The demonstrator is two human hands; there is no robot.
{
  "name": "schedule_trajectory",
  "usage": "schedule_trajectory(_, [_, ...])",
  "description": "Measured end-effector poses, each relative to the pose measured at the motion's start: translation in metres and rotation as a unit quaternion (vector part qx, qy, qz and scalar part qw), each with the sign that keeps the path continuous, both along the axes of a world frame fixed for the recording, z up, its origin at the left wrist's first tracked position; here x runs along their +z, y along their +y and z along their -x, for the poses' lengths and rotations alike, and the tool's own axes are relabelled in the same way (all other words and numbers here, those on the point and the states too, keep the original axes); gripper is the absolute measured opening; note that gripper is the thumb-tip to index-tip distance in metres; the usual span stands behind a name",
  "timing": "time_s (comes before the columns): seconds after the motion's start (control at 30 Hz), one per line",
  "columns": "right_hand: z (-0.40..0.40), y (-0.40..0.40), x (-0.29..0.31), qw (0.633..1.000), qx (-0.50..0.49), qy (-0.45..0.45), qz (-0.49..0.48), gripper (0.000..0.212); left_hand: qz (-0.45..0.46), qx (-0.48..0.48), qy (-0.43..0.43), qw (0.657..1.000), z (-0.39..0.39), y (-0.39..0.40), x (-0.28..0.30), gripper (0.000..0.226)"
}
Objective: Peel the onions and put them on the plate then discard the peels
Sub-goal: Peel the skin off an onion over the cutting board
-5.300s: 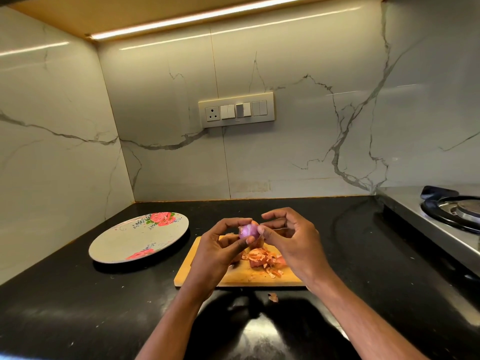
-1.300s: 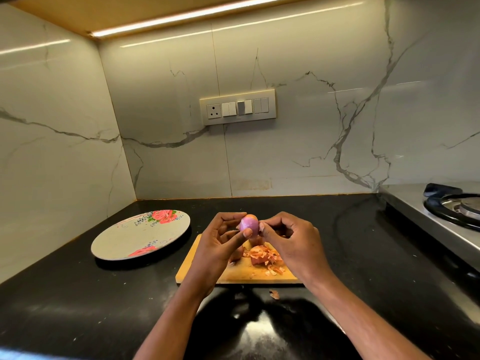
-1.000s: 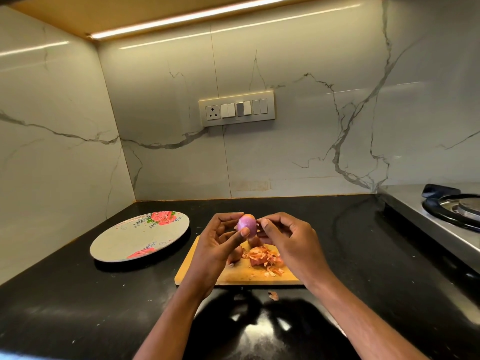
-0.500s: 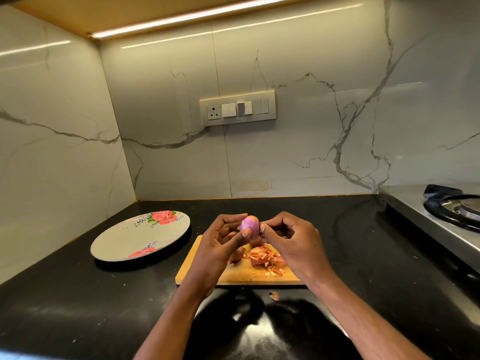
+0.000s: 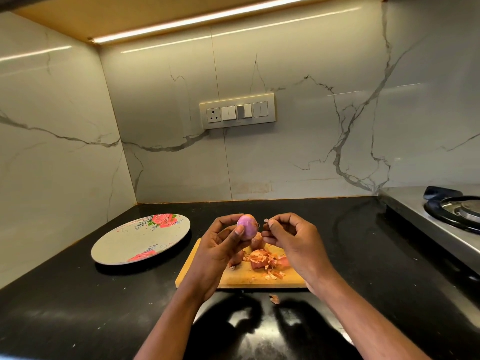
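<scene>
**Onion being held over the board, small peel scrap being pinched beside it**

A peeled purple onion (image 5: 247,226) is being held up above the far edge of the cutting board (image 5: 240,278). It is being gripped by the left hand (image 5: 217,252), thumb across its front, fingers curled behind it. The skin is looking smooth and mostly bare.

A tiny peel fragment (image 5: 266,220) is being pinched between thumb and forefinger of the right hand (image 5: 291,239), just right of the onion and not touching it. The other right-hand fingers are being kept curled in.

On the board, a pile of orange-brown peels (image 5: 265,261) is lying right of centre, under the right hand. Unpeeled onions (image 5: 258,241) are being partly hidden behind the hands at the board's far side; the count cannot be told. One loose peel flake (image 5: 274,298) is lying on the black counter (image 5: 78,307), just off the board's near edge.

A floral plate (image 5: 141,239) is sitting on the counter left of the board, close to its far-left corner; nothing is being carried on it. A steel gas stove (image 5: 441,216) is being seen well right of the board. A switch panel (image 5: 237,110) is mounted on the marble wall behind the board.
</scene>
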State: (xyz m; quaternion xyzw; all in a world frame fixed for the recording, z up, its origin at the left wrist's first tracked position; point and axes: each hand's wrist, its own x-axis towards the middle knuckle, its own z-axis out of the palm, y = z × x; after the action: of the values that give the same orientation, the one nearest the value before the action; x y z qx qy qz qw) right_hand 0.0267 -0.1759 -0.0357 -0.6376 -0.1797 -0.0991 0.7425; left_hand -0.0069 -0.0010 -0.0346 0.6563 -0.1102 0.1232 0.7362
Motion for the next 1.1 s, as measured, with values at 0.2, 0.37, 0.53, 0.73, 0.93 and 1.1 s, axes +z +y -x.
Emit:
schedule_trajectory(0.2, [0.001, -0.001, -0.001, 0.998, 0.006, -0.02, 0.054, 0.017, -0.003, 0.003, -0.004, 1.0, -0.001, 0.0, 0.0, 0.041])
schedule_trajectory(0.37, [-0.001, -0.002, -0.005, 0.97, -0.088, -0.1, 0.202, 0.017, -0.033, 0.023, -0.007, 0.999, -0.002, 0.001, -0.001, 0.043])
schedule_trajectory(0.53, [0.006, 0.0, 0.0, 0.98, -0.06, -0.113, 0.153, 0.01, -0.098, 0.052, -0.01, 0.994, -0.002, 0.0, -0.003, 0.052])
schedule_trajectory(0.73, [0.008, 0.002, 0.001, 0.979, -0.062, -0.12, 0.151, 0.012, -0.128, 0.058, -0.018, 0.99, -0.002, -0.002, -0.003, 0.044])
schedule_trajectory(0.93, [0.008, 0.001, 0.0, 0.98, -0.057, -0.119, 0.146, 0.008, -0.132, 0.06, -0.019, 0.989, -0.001, -0.001, -0.003, 0.047])
schedule_trajectory(1.1, [0.007, 0.001, -0.001, 0.983, -0.064, -0.114, 0.131, 0.007, -0.131, 0.056, -0.015, 0.99, -0.003, 0.001, -0.005, 0.044])
